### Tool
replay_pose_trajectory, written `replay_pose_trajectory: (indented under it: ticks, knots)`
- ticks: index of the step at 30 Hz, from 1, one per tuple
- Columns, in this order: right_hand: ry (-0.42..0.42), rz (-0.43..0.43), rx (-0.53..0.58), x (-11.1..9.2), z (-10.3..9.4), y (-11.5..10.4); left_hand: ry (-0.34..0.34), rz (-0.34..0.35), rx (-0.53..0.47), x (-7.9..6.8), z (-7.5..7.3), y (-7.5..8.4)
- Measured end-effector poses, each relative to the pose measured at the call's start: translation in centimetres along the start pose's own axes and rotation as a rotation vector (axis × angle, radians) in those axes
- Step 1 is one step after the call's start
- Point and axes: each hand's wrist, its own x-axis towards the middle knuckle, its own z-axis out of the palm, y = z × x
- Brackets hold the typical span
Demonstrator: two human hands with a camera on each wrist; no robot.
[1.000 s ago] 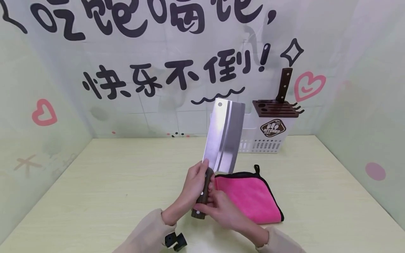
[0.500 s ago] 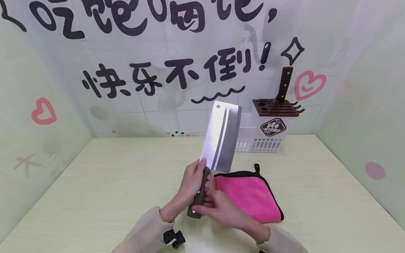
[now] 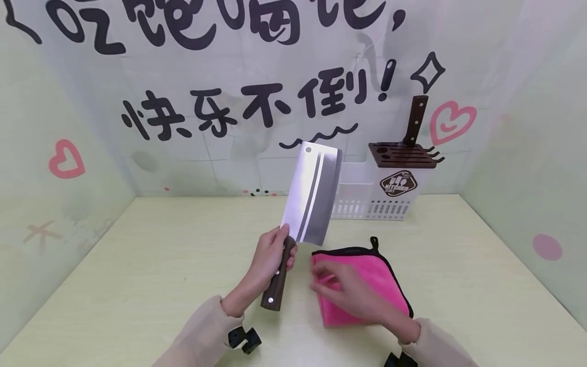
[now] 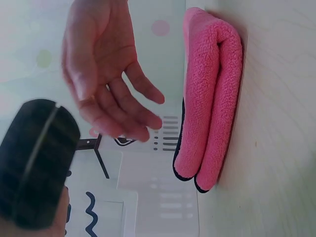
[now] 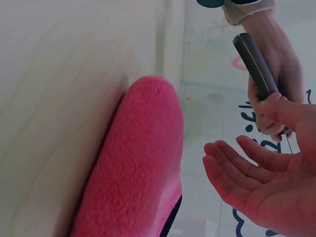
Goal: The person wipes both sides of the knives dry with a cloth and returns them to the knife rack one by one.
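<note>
My left hand (image 3: 268, 257) grips the dark wooden handle of a cleaver (image 3: 309, 193), its broad steel blade raised and leaning slightly right above the table. My right hand (image 3: 346, 288) holds nothing; its fingers are loosely bent over a folded pink cloth (image 3: 380, 270) with black edging and a loop. In the left wrist view, the right hand (image 4: 106, 74) appears apart from the thick, fuzzy folds of the cloth (image 4: 202, 98), and the handle's butt end (image 4: 39, 163) fills the lower left. The right wrist view shows the left hand around the handle (image 5: 254, 64).
At the back right stands a white slotted utensil holder (image 3: 399, 209) with a brown slotted top (image 3: 390, 158). Another brown-handled knife (image 3: 416, 120) sticks up from it. The pale wooden table (image 3: 183, 255) is bounded by printed walls at the back and sides.
My right hand has let go of the lower handle and moved right, over the cloth. The left hand and cleaver have shifted a little left.
</note>
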Motion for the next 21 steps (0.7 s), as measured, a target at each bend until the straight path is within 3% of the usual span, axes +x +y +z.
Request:
replay_pose_trajectory:
  ticks: [8,14,21]
  knots:
    - [-0.056,-0.004,-0.489,-1.7,-2.1,1.0,0.004,-0.016,0.016,-0.1,-0.5,0.0]
    - [-0.132,0.041,-0.571,-3.1,-3.6,2.0,0.015,-0.026,-0.001,-0.2,-0.7,-0.1]
    - [-0.220,0.034,-0.604,-4.4,-4.3,3.0,0.020,-0.025,0.006,-0.3,-1.0,-0.2]
